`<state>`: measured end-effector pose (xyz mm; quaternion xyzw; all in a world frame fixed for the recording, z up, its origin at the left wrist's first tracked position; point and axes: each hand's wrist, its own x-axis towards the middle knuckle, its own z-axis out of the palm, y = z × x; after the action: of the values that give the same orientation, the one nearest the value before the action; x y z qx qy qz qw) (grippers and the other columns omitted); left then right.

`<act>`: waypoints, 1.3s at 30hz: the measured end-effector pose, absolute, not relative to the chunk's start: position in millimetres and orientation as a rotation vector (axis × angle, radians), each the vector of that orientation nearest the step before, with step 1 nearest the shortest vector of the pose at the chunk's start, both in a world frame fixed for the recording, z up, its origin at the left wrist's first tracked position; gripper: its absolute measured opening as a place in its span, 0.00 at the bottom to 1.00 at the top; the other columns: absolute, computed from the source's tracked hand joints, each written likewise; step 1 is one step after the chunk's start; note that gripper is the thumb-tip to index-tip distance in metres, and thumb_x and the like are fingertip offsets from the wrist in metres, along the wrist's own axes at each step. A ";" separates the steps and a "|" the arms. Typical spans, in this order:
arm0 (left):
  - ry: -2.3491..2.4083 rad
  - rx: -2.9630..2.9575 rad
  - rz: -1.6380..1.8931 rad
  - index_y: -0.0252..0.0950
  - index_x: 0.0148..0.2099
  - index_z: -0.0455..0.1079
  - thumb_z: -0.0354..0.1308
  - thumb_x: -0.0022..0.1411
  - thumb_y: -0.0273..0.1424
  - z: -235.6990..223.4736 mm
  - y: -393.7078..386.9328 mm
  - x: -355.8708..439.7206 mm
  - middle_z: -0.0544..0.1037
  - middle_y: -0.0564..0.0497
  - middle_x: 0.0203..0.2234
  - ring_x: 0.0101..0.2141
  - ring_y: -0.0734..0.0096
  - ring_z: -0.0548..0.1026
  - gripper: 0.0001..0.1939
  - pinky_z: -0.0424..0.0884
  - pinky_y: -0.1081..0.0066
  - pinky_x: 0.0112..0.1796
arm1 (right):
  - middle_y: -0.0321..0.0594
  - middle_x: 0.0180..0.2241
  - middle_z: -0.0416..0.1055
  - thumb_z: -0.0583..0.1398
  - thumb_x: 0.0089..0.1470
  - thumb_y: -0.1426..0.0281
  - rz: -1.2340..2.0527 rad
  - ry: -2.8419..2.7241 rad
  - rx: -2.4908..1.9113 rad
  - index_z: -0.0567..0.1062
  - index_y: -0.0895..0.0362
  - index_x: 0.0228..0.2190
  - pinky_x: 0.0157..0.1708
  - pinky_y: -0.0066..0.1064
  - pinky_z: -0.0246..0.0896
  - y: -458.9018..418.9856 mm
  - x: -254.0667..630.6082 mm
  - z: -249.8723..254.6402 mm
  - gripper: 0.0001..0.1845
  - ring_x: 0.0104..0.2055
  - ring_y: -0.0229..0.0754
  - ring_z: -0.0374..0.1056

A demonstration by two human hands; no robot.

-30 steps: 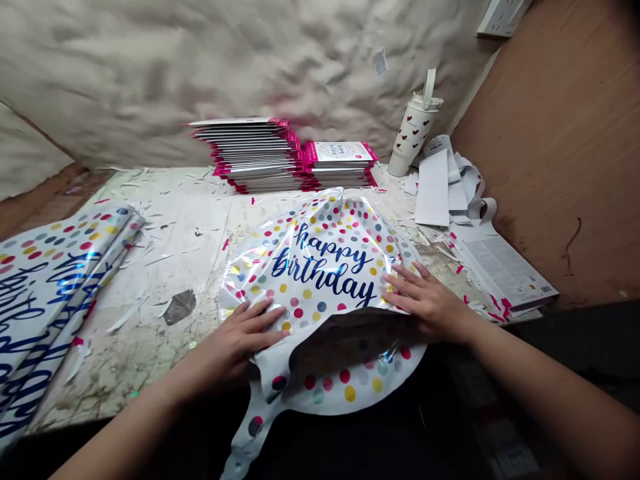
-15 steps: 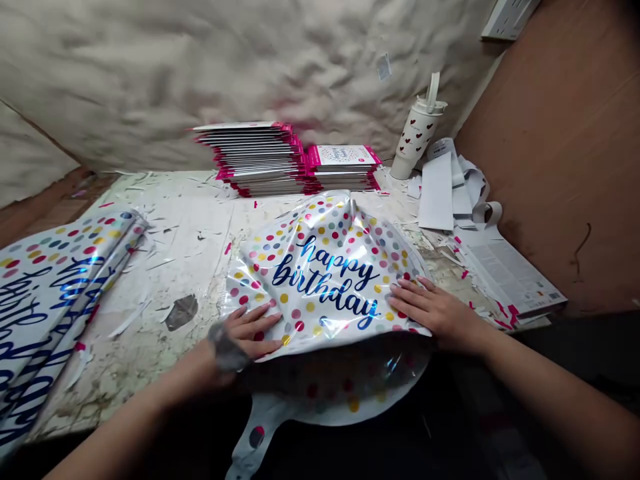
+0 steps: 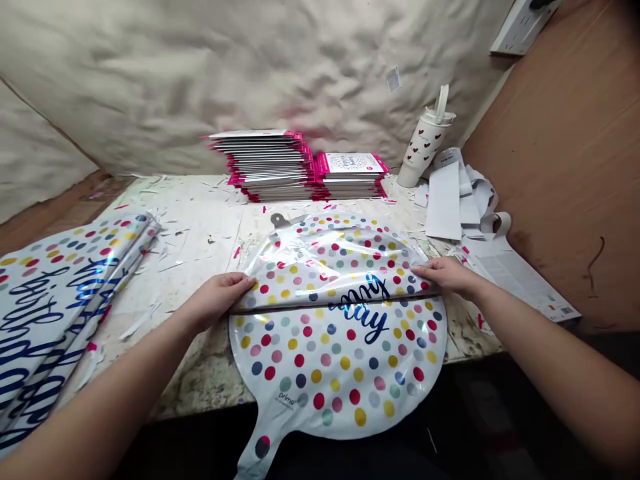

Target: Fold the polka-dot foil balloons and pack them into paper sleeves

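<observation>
A flat white foil balloon with coloured dots lies across the front edge of the table. Its far part is folded over, and a crease runs sideways through the middle with part of the dark blue lettering beside it. At the left end of the fold my left hand pinches the foil between thumb and fingers. My right hand grips the fold's right end the same way. The balloon's tail hangs below the table edge at the lower left. A small grey tab pokes out behind the foil.
More flat foil balloons lie piled on the left. Two stacks of pink-edged packets, one taller and one lower, stand at the back. A tumbler, white paper strips and a printed sheet sit right. Paper scraps litter the table.
Both hands lay flat on the balloon with its "happy birthday" lettering showing; now they pinch a fold's ends, farther back. The lower dotted part has come up into view, and most lettering is covered.
</observation>
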<state>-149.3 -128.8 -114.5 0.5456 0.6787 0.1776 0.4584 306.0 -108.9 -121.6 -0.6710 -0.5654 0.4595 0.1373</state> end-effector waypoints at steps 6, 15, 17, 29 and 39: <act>2.112 1.974 0.130 0.40 0.37 0.64 0.36 0.63 0.45 -114.7 -113.2 -138.1 0.74 0.50 0.25 0.29 0.63 0.72 0.20 0.62 0.72 0.27 | 0.32 0.16 0.62 0.55 0.45 0.48 0.949 -1.745 -2.057 0.67 0.57 0.17 0.20 0.27 0.50 -95.2 299.6 -129.7 0.25 0.20 0.35 0.56; 1.748 2.614 0.184 0.28 0.59 0.58 0.37 0.66 0.37 -116.8 -155.5 -95.1 0.63 0.36 0.56 0.55 0.50 0.60 0.25 0.58 0.55 0.52 | 0.34 0.19 0.66 0.53 0.48 0.49 0.815 -1.818 -2.125 0.69 0.56 0.20 0.22 0.27 0.52 -82.3 293.0 -133.2 0.24 0.24 0.38 0.62; 1.646 2.627 0.051 0.29 0.61 0.57 0.40 0.65 0.38 -127.5 -171.4 -86.9 0.57 0.36 0.59 0.59 0.46 0.54 0.26 0.54 0.49 0.53 | 0.36 0.21 0.67 0.53 0.47 0.48 0.764 -1.818 -2.167 0.69 0.56 0.21 0.23 0.28 0.54 -77.2 296.7 -132.7 0.24 0.25 0.40 0.63; 1.916 2.497 -0.105 0.53 0.64 0.44 0.39 0.60 0.53 -145.8 -181.0 -81.9 0.45 0.36 0.63 0.60 0.31 0.44 0.31 0.48 0.35 0.47 | 0.46 0.64 0.42 0.44 0.55 0.47 0.399 -2.685 -1.298 0.49 0.61 0.61 0.61 0.45 0.34 -141.6 119.8 -129.9 0.40 0.65 0.49 0.37; 1.787 2.531 -0.061 0.37 0.61 0.57 0.37 0.61 0.52 -124.4 -167.0 -43.0 0.47 0.38 0.63 0.61 0.41 0.42 0.34 0.46 0.41 0.53 | 0.57 0.59 0.53 0.46 0.58 0.55 0.000 -2.183 -2.236 0.56 0.66 0.58 0.58 0.48 0.38 -193.0 273.0 -139.3 0.35 0.62 0.56 0.45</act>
<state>-43.0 -167.0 -124.4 0.8166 0.5765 -0.0198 0.0211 273.0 -193.0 -139.3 -0.7154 -0.6987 0.0000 0.0083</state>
